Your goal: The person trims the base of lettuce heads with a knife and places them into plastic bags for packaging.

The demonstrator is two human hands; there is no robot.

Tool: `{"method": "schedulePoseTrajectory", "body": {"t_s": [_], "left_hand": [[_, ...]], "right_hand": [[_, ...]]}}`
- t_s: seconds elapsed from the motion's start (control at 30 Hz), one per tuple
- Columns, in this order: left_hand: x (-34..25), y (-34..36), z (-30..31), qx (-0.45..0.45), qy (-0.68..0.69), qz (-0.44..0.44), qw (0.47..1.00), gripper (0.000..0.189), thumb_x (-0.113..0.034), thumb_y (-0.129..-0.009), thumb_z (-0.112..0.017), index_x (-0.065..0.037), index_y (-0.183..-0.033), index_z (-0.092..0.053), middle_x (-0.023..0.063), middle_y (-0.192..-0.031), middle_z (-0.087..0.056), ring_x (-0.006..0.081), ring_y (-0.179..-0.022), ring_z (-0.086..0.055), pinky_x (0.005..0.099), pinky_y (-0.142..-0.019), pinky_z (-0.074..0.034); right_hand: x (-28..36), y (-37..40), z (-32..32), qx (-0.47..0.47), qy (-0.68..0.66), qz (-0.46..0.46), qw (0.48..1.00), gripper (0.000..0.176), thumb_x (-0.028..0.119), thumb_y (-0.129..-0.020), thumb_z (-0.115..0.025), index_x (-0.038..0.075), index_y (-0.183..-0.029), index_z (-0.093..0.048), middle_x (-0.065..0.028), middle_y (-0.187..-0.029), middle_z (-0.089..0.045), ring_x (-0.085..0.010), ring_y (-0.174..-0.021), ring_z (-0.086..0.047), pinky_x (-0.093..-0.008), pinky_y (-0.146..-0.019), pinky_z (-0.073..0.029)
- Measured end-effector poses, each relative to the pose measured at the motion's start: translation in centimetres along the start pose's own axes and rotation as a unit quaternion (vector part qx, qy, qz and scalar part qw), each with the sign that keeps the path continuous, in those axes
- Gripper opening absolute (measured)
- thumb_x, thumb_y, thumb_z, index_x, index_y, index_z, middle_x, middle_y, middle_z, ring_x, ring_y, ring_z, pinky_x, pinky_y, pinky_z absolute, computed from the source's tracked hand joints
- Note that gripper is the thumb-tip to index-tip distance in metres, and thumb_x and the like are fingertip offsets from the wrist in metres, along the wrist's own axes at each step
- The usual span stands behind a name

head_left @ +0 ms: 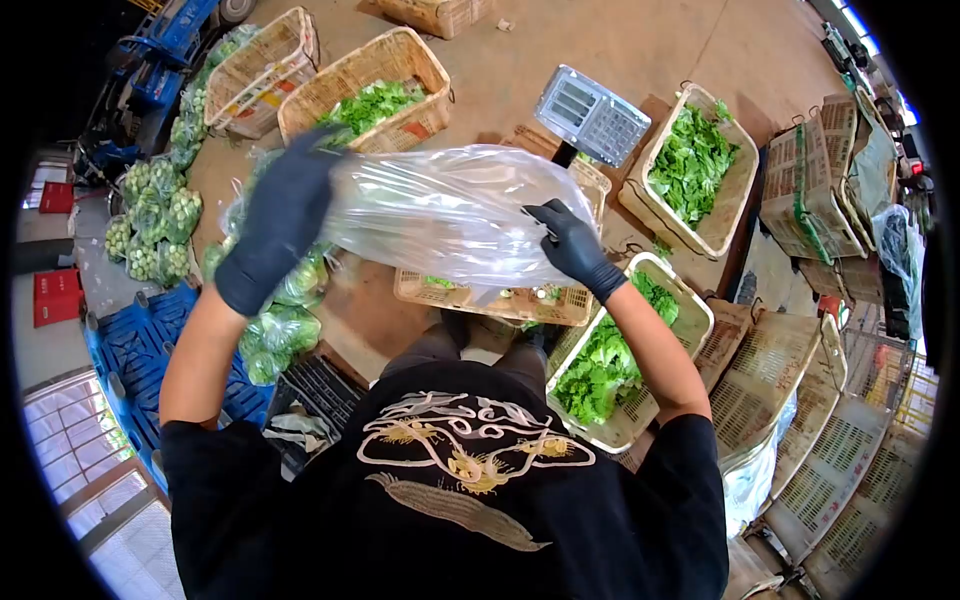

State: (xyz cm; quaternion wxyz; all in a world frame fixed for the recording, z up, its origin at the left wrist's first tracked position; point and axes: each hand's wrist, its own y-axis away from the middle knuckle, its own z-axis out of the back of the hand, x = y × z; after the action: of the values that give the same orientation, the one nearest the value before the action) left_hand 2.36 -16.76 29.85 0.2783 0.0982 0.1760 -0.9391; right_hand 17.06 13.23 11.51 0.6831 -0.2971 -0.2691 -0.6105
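At the centre of the frame, a clear plastic bag [440, 215] is hanging in the air between two black-gloved hands, stretched wide and puffed out. The left hand [283, 215] is gripping the bag's left end, its fingers [318, 150] curling closed over the film at the upper left. The right hand [570, 245] is holding the bag's right end, its fingers [540, 215] pinching together on the plastic.

Just under the bag, a shallow basket [500, 305] is sitting on the floor with a few green scraps inside. A digital scale [590, 115] is standing behind the bag, toward the upper middle of the frame. At the lower right of the bag, beside the right forearm, a basket of leafy greens [615, 370] is lying close to the person's legs. Two more baskets of greens are resting farther off, one at the upper right [695, 165] and one at the upper left [370, 95]. Along the left side, bagged greens [150, 220] are piling up next to a blue pallet [130, 350]. Empty baskets [790, 400] are leaning in a row at the lower right.
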Motion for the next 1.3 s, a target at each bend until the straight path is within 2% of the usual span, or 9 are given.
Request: {"method": "schedulePoseTrajectory", "body": {"t_s": [0.13,0.3,0.37,0.5,0.83,1.1,1.17,1.2,1.3], "left_hand": [[-2.7,-3.0,-14.6,0.258,0.304,-0.152,0.905,0.016,-0.001,-0.07,-0.045,0.0,-0.081,-0.056,0.0196,-0.08,-0.058,0.0369,-0.076,-0.055,0.0416,-0.072,-0.043],[3.2,1.2,-35.2,0.436,0.174,-0.189,0.863,0.031,-0.026,-0.087,-0.043,-0.006,-0.109,-0.052,0.0192,-0.103,-0.056,0.0319,-0.097,-0.054,0.0409,-0.084,-0.041],[8.7,5.1,-43.7,0.513,0.093,0.026,0.853,0.041,-0.036,-0.091,-0.031,-0.01,-0.117,-0.049,0.0179,-0.113,-0.053,0.032,-0.101,-0.053,0.04,-0.091,-0.038],[13.4,2.2,-39.7,0.64,-0.224,-0.001,0.735,0.046,-0.032,-0.092,-0.028,-0.022,-0.136,-0.026,0.0173,-0.127,-0.043,0.0312,-0.113,-0.046,0.0399,-0.094,-0.036],[9.9,0.1,-45.9,0.698,-0.303,-0.2,0.617,0.061,-0.016,-0.085,-0.045,-0.028,-0.138,-0.02,0.0088,-0.1,-0.058,0.0269,-0.089,-0.058,0.0389,-0.075,-0.042],[14.1,2.3,-54.3,0.425,-0.041,-0.33,0.842,0.02,-0.009,-0.072,-0.051,-0.008,-0.091,-0.055,0.0096,-0.076,-0.058,0.0267,-0.076,-0.057,0.04,-0.066,-0.046],[15.3,1.4,-54.7,0.348,-0.096,-0.256,0.897,0.021,-0.01,-0.073,-0.052,-0.006,-0.094,-0.054,0.0114,-0.083,-0.057,0.0271,-0.083,-0.057,0.0405,-0.066,-0.046],[15.5,0.1,-54.9,0.501,-0.123,-0.149,0.843,0.034,-0.012,-0.076,-0.053,-0.005,-0.109,-0.05,0.0128,-0.101,-0.055,0.0271,-0.093,-0.054,0.0424,-0.075,-0.045],[17.7,2.4,-56.1,0.384,-0.192,-0.231,0.873,0.053,-0.013,-0.082,-0.048,-0.007,-0.132,-0.031,0.0128,-0.127,-0.045,0.0289,-0.109,-0.048,0.0462,-0.092,-0.037]], "right_hand": [[1.3,-0.6,-2.7,-0.082,-0.137,-0.006,0.987,0.035,-0.007,-0.064,-0.051,0.003,-0.098,-0.056,-0.0151,-0.094,-0.054,-0.0323,-0.087,-0.055,-0.0368,-0.076,-0.045],[-7.0,2.3,-4.5,0.019,0.012,-0.075,0.997,0.029,-0.004,-0.065,-0.048,0.005,-0.091,-0.057,-0.0151,-0.09,-0.056,-0.0334,-0.085,-0.055,-0.0383,-0.076,-0.044],[-12.3,5.4,-5.2,0.225,0.038,-0.211,0.95,0.037,-0.006,-0.063,-0.045,0.003,-0.098,-0.057,-0.0159,-0.1,-0.058,-0.0338,-0.094,-0.054,-0.0394,-0.081,-0.042],[-17.4,8.5,-5.4,0.233,0.014,-0.189,0.954,0.066,-0.008,-0.063,-0.042,0.015,-0.125,-0.046,-0.0187,-0.118,-0.051,-0.0308,-0.109,-0.049,-0.0366,-0.092,-0.039],[-22.8,5.5,-10.2,0.23,0.117,-0.193,0.947,0.047,-0.002,-0.071,-0.051,0.008,-0.117,-0.049,-0.018,-0.11,-0.053,-0.0337,-0.099,-0.053,-0.0395,-0.082,-0.043],[-27.4,3.6,-23.8,0.171,0.022,-0.021,0.985,0.038,-0.001,-0.071,-0.046,0.009,-0.106,-0.058,-0.0137,-0.094,-0.06,-0.0302,-0.087,-0.058,-0.039,-0.076,-0.046],[-27.0,5.5,-23.7,0.314,0.0,-0.08,0.946,0.041,-0.001,-0.07,-0.046,0.009,-0.109,-0.056,-0.0144,-0.097,-0.06,-0.0301,-0.089,-0.058,-0.039,-0.076,-0.046],[-26.5,6.2,-23.4,0.385,-0.011,-0.108,0.916,0.042,0.0,-0.07,-0.047,0.009,-0.11,-0.056,-0.0147,-0.098,-0.06,-0.0301,-0.089,-0.058,-0.039,-0.076,-0.046],[-25.8,6.5,-22.0,0.389,-0.048,-0.163,0.906,0.047,-0.002,-0.069,-0.047,0.009,-0.114,-0.053,-0.0158,-0.099,-0.059,-0.0308,-0.09,-0.058,-0.039,-0.077,-0.046]]}}
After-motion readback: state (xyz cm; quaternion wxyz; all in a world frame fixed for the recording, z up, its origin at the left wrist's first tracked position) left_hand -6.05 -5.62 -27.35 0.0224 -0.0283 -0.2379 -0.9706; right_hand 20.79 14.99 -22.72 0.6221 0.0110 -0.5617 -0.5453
